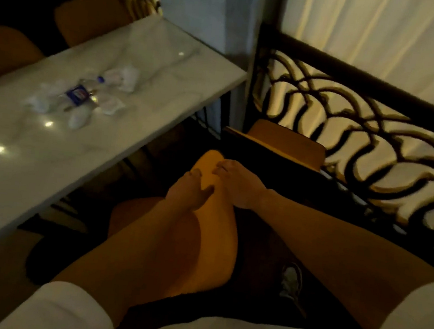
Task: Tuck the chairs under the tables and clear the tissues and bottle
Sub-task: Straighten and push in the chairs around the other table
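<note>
An orange chair stands in front of me, beside the long edge of a white marble table. My left hand and my right hand both grip the top of its backrest, close together. On the table lies a clear plastic bottle with a blue label and blue cap. Several crumpled white tissues are scattered around it. A second orange chair stands farther off near the table's right end.
A dark metal railing with a wavy pattern runs along the right, with pale curtains behind it. Two more orange chairs stand on the table's far side. A grey pillar rises at the table's far end. My shoe is on the dark floor.
</note>
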Demonstrator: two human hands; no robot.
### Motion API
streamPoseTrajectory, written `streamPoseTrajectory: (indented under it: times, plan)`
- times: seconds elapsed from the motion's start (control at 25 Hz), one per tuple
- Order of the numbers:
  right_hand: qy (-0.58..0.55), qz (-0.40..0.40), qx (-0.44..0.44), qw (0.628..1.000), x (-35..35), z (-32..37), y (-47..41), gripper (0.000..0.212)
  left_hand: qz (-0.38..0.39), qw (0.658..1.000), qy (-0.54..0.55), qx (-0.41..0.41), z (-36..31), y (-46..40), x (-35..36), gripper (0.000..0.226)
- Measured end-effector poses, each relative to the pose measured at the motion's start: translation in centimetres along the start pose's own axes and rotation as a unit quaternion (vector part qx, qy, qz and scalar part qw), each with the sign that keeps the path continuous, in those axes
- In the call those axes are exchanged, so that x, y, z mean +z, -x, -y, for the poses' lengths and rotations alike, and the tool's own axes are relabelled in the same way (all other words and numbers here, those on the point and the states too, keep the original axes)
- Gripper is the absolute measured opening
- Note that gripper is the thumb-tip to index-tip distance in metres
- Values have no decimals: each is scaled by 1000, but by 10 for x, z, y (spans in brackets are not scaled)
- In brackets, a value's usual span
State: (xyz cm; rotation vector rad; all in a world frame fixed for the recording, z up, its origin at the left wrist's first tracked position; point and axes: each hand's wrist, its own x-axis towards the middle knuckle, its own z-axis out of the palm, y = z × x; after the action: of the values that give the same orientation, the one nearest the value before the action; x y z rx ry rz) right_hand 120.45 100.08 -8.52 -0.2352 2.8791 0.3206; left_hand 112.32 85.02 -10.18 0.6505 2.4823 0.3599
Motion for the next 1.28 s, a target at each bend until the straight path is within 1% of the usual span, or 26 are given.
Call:
streamPoseTrajectory:
  times: [0.12,0.2,0.28,0.36,0.44,0.52,0.56,0.6,0.64,0.68,0.72,0.8,0.88,0.92,1.0,1.08,1.16,1.24,1.28]
  plan:
    - [3,-3,-81,997,2,-22,-30,55,-22,996,22,-78,-4,-4,7,62]
    - [-13,-10,-153,988,7,-32,-39,53,-35,986,52,-153,-13,1,18,54]
    - [-24,5,-211,977,15,-37,-36,49,-51,976,54,-204,-25,11,38,53]
    - [-23,25,-245,969,22,-43,-32,48,-78,971,30,-225,-25,10,74,60]
    - [-12,42,-269,962,22,-50,-31,56,-100,969,28,-225,-32,15,92,60]
    - [-3,47,-289,956,17,-55,-32,63,-82,963,84,-243,-55,31,86,50]
    - [-2,51,-293,955,15,-57,-33,64,-81,958,148,-233,-60,37,88,45]
    - [-1,55,-291,955,15,-57,-34,66,-78,953,191,-222,-64,42,92,47]
    - [5,53,-287,956,16,-56,-33,66,-82,934,253,-238,-68,48,96,49]
    - [13,47,-288,956,18,-53,-31,66,-93,912,291,-273,-74,54,97,49]
    - [18,44,-290,956,21,-51,-30,65,-123,908,287,-278,-79,57,100,53]
    - [18,54,-292,955,25,-51,-32,64,-86,930,222,-280,-85,62,107,74]
    - [18,53,-307,950,23,-53,-34,63,-51,929,218,-296,-90,65,110,93]
    - [22,50,-320,946,20,-56,-37,60,-50,926,212,-308,-93,63,110,94]
    - [27,38,-349,936,16,-62,-43,53,-61,919,201,-333,-99,60,114,81]
    - [29,19,-370,928,19,-66,-49,50,-80,902,198,-374,-107,59,116,63]
    - [43,15,-391,919,17,-69,-60,49,-101,883,196,-414,-114,57,116,51]
    - [83,20,-419,904,15,-72,-72,44,-122,860,194,-455,-123,59,118,50]
    - [111,18,-431,895,14,-71,-78,41,-127,856,175,-469,-128,62,121,53]
